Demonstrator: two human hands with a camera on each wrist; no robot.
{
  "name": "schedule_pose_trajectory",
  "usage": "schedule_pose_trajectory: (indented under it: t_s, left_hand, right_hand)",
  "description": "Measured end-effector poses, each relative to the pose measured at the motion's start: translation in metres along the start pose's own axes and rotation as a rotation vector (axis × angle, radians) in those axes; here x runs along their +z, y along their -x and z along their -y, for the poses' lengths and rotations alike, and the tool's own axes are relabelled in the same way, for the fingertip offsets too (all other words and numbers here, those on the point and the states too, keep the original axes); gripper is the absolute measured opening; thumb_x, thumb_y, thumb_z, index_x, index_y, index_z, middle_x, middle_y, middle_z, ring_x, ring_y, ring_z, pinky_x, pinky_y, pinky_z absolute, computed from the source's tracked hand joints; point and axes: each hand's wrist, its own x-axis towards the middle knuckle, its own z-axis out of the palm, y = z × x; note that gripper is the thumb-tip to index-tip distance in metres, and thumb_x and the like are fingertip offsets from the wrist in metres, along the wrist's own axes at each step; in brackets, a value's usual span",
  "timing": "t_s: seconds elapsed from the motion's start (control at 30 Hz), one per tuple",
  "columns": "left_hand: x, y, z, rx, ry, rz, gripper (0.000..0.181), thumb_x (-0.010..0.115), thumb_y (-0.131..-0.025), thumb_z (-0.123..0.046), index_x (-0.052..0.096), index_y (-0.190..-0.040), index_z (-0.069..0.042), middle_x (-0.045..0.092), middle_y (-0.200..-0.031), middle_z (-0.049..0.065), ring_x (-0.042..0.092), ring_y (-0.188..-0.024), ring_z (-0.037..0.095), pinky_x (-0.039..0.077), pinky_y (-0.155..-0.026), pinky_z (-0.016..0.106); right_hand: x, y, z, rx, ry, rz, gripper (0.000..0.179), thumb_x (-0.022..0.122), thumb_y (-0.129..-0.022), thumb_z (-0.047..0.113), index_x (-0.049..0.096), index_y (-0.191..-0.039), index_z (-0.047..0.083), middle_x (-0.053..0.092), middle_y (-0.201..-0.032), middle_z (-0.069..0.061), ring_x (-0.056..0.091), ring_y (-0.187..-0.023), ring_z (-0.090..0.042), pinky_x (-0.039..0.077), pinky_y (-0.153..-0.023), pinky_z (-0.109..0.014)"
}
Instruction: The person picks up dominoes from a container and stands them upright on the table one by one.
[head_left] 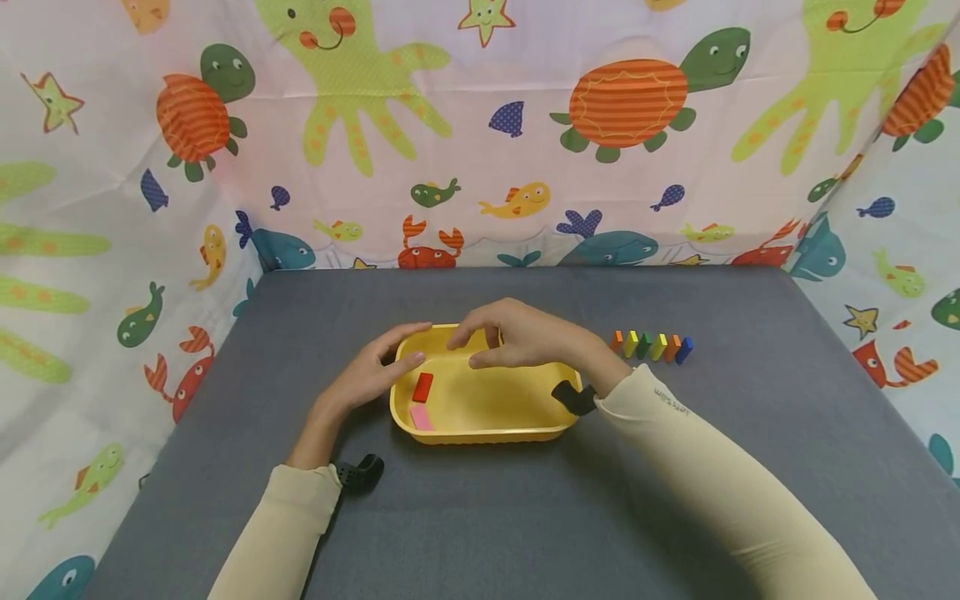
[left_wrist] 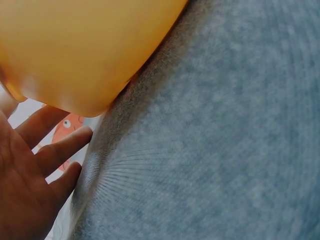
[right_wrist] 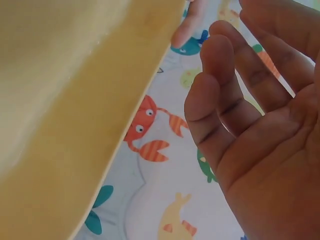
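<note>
A yellow plastic tub (head_left: 487, 435) stands on the grey table, with a red block (head_left: 423, 387) and a pink block (head_left: 422, 417) lying at the left of its floor. My left hand (head_left: 367, 371) is at the tub's left side, thumb over the rim and fingers extended along the outside. In the left wrist view, those fingers (left_wrist: 64, 150) are loosely spread beside the tub wall (left_wrist: 85, 55). Over the tub hovers my right hand (head_left: 517, 335), its fingers loosely bent. The right wrist view shows the right palm (right_wrist: 270, 150) and nothing held between the fingers.
Right of the tub, behind my right wrist, several small coloured blocks stand upright in a row, among them a green block (head_left: 643, 346) and a blue block (head_left: 684, 350). A curtain with sea animals (head_left: 480, 108) borders the table (head_left: 480, 517) at the back and sides.
</note>
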Motion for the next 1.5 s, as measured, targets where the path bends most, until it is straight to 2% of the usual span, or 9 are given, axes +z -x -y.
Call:
schedule_pose_trajectory:
  t_s: [0.17, 0.33, 0.57, 0.73, 0.87, 0.97, 1.07, 1.3, 1.5]
  left_hand:
    - [-0.001, 0.000, 0.002, -0.006, -0.007, 0.003, 0.050, 0.063, -0.099, -0.042, 0.049, -0.147, -0.043, 0.048, -0.155, -0.007, 0.041, -0.146, 0.025, 0.033, -0.120, 0.062]
    - [-0.002, 0.000, 0.002, 0.004, -0.006, 0.003, 0.051, 0.063, -0.098, -0.047, 0.049, -0.147, -0.043, 0.048, -0.155, -0.008, 0.041, -0.145, 0.023, 0.033, -0.120, 0.060]
    - [-0.002, -0.001, 0.002, 0.026, -0.011, 0.005, 0.052, 0.063, -0.099, -0.044, 0.049, -0.148, -0.038, 0.050, -0.153, -0.007, 0.045, -0.141, 0.023, 0.037, -0.119, 0.057]
    - [-0.002, -0.001, 0.002, 0.041, -0.005, 0.008, 0.052, 0.063, -0.099, -0.042, 0.049, -0.149, -0.036, 0.051, -0.152, -0.006, 0.047, -0.139, 0.023, 0.038, -0.118, 0.057]
    - [-0.003, -0.001, 0.002, 0.062, 0.001, 0.013, 0.051, 0.062, -0.100, -0.040, 0.049, -0.149, -0.034, 0.051, -0.153, -0.004, 0.048, -0.139, 0.024, 0.036, -0.119, 0.057]
    - [-0.003, -0.001, 0.002, 0.062, 0.006, 0.017, 0.051, 0.061, -0.101, -0.040, 0.049, -0.149, -0.034, 0.051, -0.153, -0.003, 0.047, -0.140, 0.025, 0.036, -0.119, 0.058]
    - [-0.003, -0.002, 0.002, 0.053, 0.007, 0.018, 0.051, 0.062, -0.101, -0.040, 0.049, -0.149, -0.034, 0.050, -0.153, -0.004, 0.046, -0.141, 0.025, 0.035, -0.119, 0.058]
    - [-0.001, -0.003, 0.002, 0.045, 0.018, 0.006, 0.049, 0.062, -0.102, -0.034, 0.050, -0.149, -0.033, 0.049, -0.154, -0.003, 0.044, -0.144, 0.024, 0.035, -0.120, 0.056]
    - [0.000, -0.002, 0.001, 0.026, 0.013, 0.000, 0.049, 0.062, -0.101, -0.033, 0.050, -0.149, -0.033, 0.049, -0.155, -0.003, 0.044, -0.143, 0.025, 0.036, -0.119, 0.058]
  right_hand:
    - [0.005, -0.013, -0.003, 0.028, -0.012, 0.079, 0.030, 0.076, -0.092, 0.015, 0.074, -0.121, 0.019, 0.074, -0.120, 0.004, 0.057, -0.077, -0.014, 0.050, -0.066, -0.025]
    - [0.016, -0.025, -0.011, 0.061, -0.036, 0.168, 0.034, 0.075, -0.092, 0.013, 0.073, -0.125, 0.019, 0.073, -0.125, 0.003, 0.046, -0.061, -0.016, 0.039, -0.057, -0.024]
    - [0.038, -0.039, -0.020, 0.051, -0.021, 0.269, 0.040, 0.075, -0.091, 0.011, 0.071, -0.130, 0.015, 0.071, -0.126, -0.004, 0.056, -0.085, -0.020, 0.044, -0.071, -0.025]
    - [0.049, -0.048, -0.019, -0.014, -0.005, 0.308, 0.040, 0.073, -0.090, 0.007, 0.071, -0.129, 0.015, 0.072, -0.123, -0.003, 0.051, -0.077, -0.025, 0.038, -0.064, -0.026]
    - [0.054, -0.053, -0.018, -0.013, -0.011, 0.333, 0.043, 0.072, -0.091, 0.007, 0.068, -0.133, 0.014, 0.069, -0.131, 0.000, 0.059, -0.099, -0.027, 0.048, -0.083, -0.030]
    - [0.055, -0.054, -0.020, 0.004, -0.007, 0.335, 0.045, 0.072, -0.091, 0.008, 0.067, -0.135, 0.012, 0.067, -0.136, -0.001, 0.058, -0.117, -0.027, 0.048, -0.106, -0.037]
    - [0.055, -0.052, -0.025, 0.012, -0.005, 0.320, 0.043, 0.072, -0.090, 0.008, 0.067, -0.133, 0.011, 0.068, -0.135, -0.003, 0.058, -0.123, -0.026, 0.044, -0.114, -0.042]
    - [0.047, -0.039, -0.032, 0.053, -0.023, 0.259, 0.040, 0.073, -0.090, 0.009, 0.069, -0.130, 0.009, 0.071, -0.125, -0.004, 0.060, -0.117, -0.026, 0.049, -0.109, -0.043]
    - [0.042, -0.035, -0.037, 0.081, -0.030, 0.218, 0.041, 0.072, -0.091, 0.008, 0.068, -0.132, 0.009, 0.067, -0.135, -0.004, 0.060, -0.123, -0.026, 0.049, -0.109, -0.043]
